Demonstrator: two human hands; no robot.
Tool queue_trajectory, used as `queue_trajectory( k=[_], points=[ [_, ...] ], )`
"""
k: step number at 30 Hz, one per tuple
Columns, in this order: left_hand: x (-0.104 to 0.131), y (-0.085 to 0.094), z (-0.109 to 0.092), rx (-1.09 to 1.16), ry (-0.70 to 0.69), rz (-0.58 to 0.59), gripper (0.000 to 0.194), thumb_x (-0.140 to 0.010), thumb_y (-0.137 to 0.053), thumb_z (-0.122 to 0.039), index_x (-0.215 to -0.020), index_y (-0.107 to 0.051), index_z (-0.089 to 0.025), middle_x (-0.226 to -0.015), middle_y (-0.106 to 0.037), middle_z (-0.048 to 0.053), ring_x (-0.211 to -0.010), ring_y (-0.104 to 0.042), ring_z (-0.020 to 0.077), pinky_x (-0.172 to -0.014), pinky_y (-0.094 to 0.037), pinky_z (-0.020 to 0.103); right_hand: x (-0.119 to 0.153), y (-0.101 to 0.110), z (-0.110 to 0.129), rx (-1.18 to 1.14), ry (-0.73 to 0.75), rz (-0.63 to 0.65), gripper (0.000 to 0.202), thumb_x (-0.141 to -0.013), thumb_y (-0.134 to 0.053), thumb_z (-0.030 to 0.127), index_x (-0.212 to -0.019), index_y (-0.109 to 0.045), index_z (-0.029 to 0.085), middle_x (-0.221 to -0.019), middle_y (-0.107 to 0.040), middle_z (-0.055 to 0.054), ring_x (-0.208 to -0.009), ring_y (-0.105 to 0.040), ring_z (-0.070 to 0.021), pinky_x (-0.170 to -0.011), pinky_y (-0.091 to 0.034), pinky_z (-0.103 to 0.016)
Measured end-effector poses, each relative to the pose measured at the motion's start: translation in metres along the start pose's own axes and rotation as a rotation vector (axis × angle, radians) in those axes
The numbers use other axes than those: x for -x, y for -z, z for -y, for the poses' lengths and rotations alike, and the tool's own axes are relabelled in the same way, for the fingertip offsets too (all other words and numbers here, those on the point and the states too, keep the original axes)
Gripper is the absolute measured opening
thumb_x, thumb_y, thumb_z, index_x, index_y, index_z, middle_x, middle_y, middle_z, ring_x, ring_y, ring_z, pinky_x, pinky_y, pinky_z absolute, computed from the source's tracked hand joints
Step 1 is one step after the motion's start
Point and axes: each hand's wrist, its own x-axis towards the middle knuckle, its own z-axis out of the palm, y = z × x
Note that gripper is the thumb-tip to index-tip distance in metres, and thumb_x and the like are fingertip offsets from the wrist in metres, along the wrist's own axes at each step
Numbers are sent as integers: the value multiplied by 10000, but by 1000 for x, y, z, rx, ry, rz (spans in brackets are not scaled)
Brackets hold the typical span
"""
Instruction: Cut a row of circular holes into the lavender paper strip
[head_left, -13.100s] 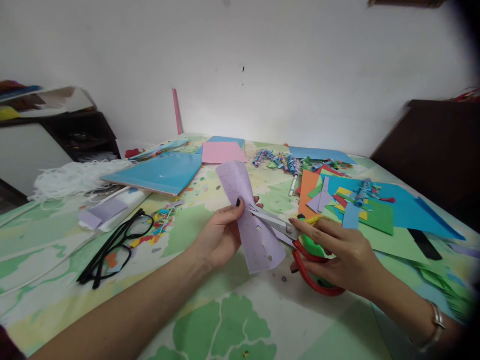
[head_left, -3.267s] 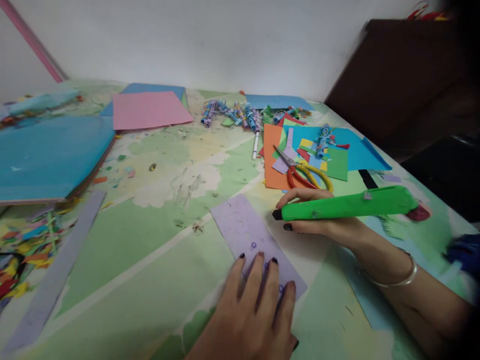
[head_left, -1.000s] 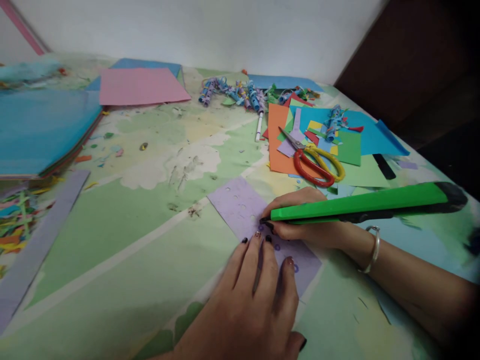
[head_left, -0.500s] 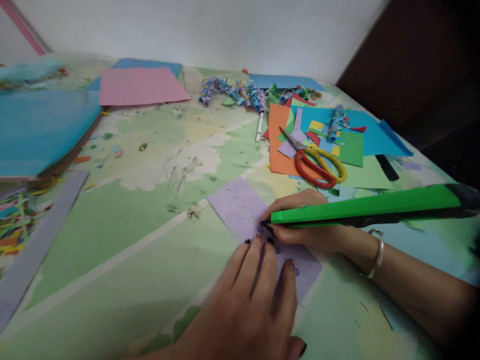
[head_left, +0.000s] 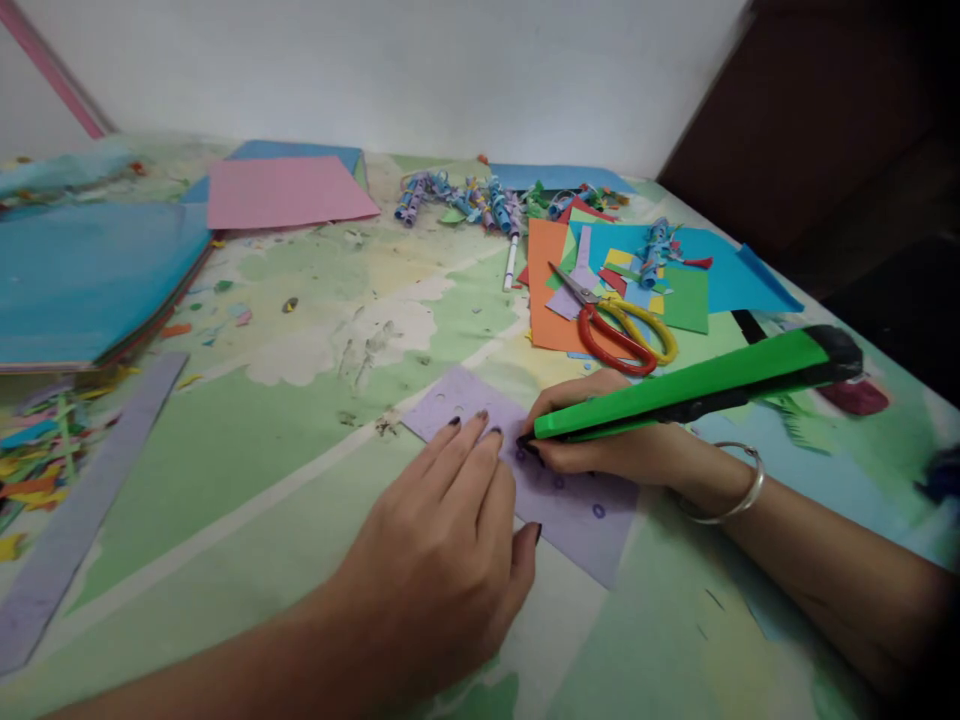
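Note:
A purple paper sheet (head_left: 570, 520) with small holes and a few dark little rings lies on the table in front of me. My left hand (head_left: 450, 530) rests flat on its left part, fingers extended and holding nothing. Above the sheet's upper right, my right hand (head_left: 615, 430) is closed on a long green tool with black parts (head_left: 682, 390), slanting up to the right. The black tip end of the tool is mostly hidden by my fingers near the sheet. A silver bangle is on my right wrist.
Scissors (head_left: 622, 325) with red and yellow handles lie on coloured papers at the right. Curled paper rolls (head_left: 491, 205) are at the back. Blue sheets (head_left: 97, 280), a purple strip (head_left: 97, 500) and paper scraps (head_left: 37, 450) are at the left. A pink sheet (head_left: 285, 192) lies behind.
My left hand has moved left and up the purple sheet, uncovering its lower part. The green tool's far end has shifted left and up. The view has shifted slightly.

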Motion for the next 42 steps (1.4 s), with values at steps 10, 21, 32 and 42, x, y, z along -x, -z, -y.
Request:
queue_trajectory(
  k=[10, 21, 32, 42],
  points=[
    [3, -11, 3, -41, 36, 285, 572, -925, -345, -374, -1257, -517, 60, -1315, -483, 287, -1252, -437, 390, -1010, -430, 501, 1, -6, 0, 133, 21, -64, 103, -711, -571, 183, -730, -666, 147, -600, -630, 14, -537, -531, -76, -519, -387, -182],
    [3, -11, 2, -38, 47, 277, 554, -921, -352, -350, -1248, -525, 62, -1305, -490, 291, -1235, -448, 406, -983, -455, 512, 0, -8, 4, 148, -47, -109, 120, -677, -566, 216, -682, -678, 172, -596, -661, 4, -531, -561, -89, -532, -389, -199],
    [-1, -3, -3, -143, -32, 170, 500, -881, -420, -314, -1101, -626, 85, -1131, -596, 325, -1040, -612, 405, -820, -557, 479, 5, -5, 11, 114, -47, -18, 139, -716, -594, 221, -755, -718, 172, -626, -681, 10, -532, -578, -83, -489, -396, -173],
    [-2, -2, 1, -121, -60, 49, 377, -853, -482, -244, -994, -689, 38, -1022, -669, 271, -946, -665, 370, -778, -582, 458, -4, 8, -1, -232, -84, 211, 205, -752, -655, 293, -860, -681, 121, -609, -637, 17, -448, -545, -62, -424, -463, -149]
  ],
)
